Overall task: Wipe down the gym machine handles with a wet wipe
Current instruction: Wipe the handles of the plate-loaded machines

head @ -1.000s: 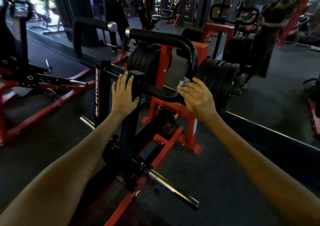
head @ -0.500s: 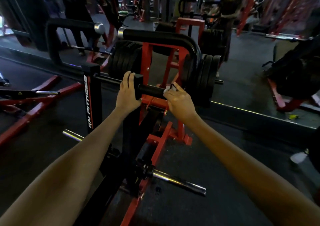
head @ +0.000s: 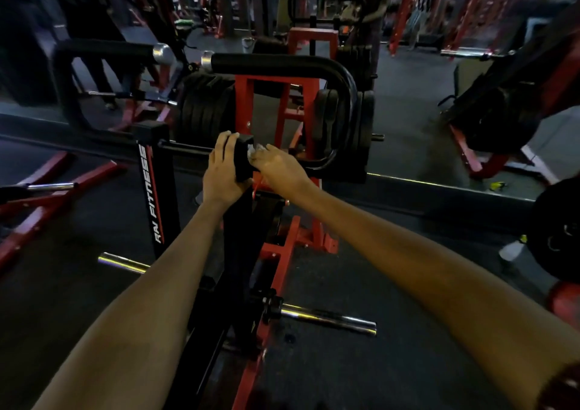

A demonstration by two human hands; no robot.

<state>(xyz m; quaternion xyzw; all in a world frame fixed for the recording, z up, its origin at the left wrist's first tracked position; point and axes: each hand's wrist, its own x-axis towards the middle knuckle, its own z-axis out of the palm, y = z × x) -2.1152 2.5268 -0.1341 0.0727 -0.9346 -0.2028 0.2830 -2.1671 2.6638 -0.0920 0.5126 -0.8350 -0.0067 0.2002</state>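
1. Hands meet at the black upright post (head: pixel 243 158) in the middle of the machine, both of your arms reaching forward from the bottom corners of the view.
2. Your left hand (head: pixel 224 171) lies against the left face of that post, its fingers (head: pixel 224 146) straight, pressed together and pointing up, with the tips over the post's top edge.
3. Your right hand (head: pixel 276 166) presses the white wet wipe (head: pixel 252 149) onto the post's right side, where the lower bar of the right handle (head: pixel 342 95) joins it. The wipe shows only as a small bunch under the fingertips; the fingers curl over it.
4. The right handle loops from that joint out to the right, up, and back left along a padded top bar ending in a silver cap (head: pixel 206 59).
5. A matching left handle (head: pixel 103 48) stands on the far left, untouched by either hand.
6. Behind the handles, black weight plates (head: pixel 204 108) sit on a red frame (head: pixel 284 95).
7. A chrome sleeve (head: pixel 329 318) juts out low on the machine, above the dark floor (head: pixel 392 284).
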